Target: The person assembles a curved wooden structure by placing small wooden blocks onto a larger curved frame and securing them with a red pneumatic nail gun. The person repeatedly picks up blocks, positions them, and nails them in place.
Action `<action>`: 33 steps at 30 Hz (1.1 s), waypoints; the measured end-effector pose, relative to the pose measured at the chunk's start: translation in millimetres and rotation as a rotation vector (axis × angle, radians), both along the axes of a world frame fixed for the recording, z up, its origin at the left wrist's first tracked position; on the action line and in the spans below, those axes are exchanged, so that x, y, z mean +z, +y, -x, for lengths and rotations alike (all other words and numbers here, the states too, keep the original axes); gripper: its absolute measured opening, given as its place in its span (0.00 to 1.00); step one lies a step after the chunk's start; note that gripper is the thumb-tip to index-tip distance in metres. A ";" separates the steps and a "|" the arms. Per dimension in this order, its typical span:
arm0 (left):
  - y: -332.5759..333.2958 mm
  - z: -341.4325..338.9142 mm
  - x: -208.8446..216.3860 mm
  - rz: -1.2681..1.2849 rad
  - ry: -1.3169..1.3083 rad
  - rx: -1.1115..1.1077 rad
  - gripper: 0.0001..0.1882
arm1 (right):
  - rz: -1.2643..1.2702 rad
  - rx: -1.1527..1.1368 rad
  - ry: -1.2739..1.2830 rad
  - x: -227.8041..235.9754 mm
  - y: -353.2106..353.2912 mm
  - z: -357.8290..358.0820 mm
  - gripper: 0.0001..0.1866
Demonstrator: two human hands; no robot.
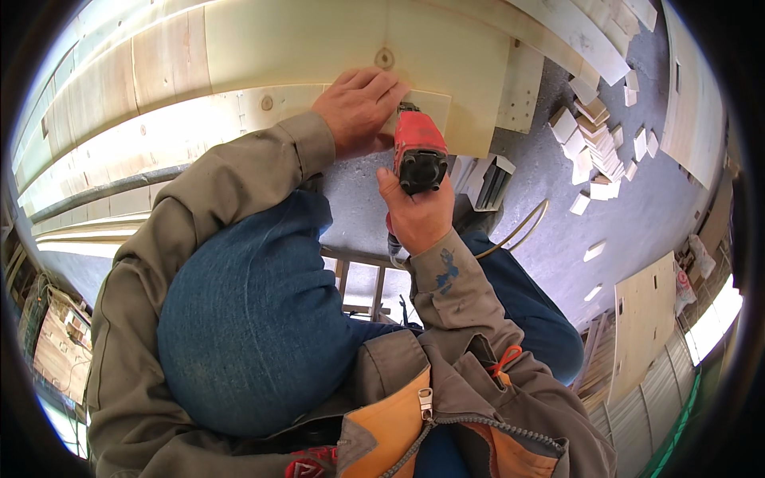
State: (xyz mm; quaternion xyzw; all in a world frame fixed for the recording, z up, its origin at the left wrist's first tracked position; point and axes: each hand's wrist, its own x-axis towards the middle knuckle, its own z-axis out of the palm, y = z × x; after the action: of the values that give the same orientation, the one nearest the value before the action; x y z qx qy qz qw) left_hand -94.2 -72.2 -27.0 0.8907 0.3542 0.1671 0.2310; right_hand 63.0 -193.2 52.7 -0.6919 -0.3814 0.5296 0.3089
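My right hand (421, 213) is wrapped round the handle of a red and black air nail gun (419, 135), with its nose down on a small pale wooden piece (437, 107). That piece lies along the near edge of a large plywood panel (303, 44). Left of the tool's nose, my left hand (357, 107) is closed over the edge of the piece, fingers together on top. Its thumb is partly hidden beneath. The nail gun's tip and the spot it touches cannot be made out fully.
A yellowish air hose (522, 225) curves beside my right knee. Several loose wood blocks (594, 143) lie scattered on the grey floor at the right. More long boards (111, 139) are layered at the left. A plywood sheet (641, 319) leans at the lower right.
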 end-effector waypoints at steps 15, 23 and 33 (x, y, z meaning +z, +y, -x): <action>1.8 2.2 -0.5 0.054 -0.020 0.013 0.43 | -0.024 0.027 0.049 -1.1 6.2 -1.6 0.20; 6.3 3.3 2.9 0.057 -0.019 0.003 0.42 | 0.061 0.011 0.116 0.0 8.7 -3.3 0.20; 7.3 2.6 -0.2 0.028 -0.050 -0.005 0.31 | -0.005 -0.045 0.067 -6.5 3.7 8.2 0.20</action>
State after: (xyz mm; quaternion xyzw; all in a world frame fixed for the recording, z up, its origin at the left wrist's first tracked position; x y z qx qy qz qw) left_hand -96.8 -64.9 -27.2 0.8838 0.3484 0.1837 0.2526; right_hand 54.8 -189.5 46.2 -0.6813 -0.3566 0.5445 0.3350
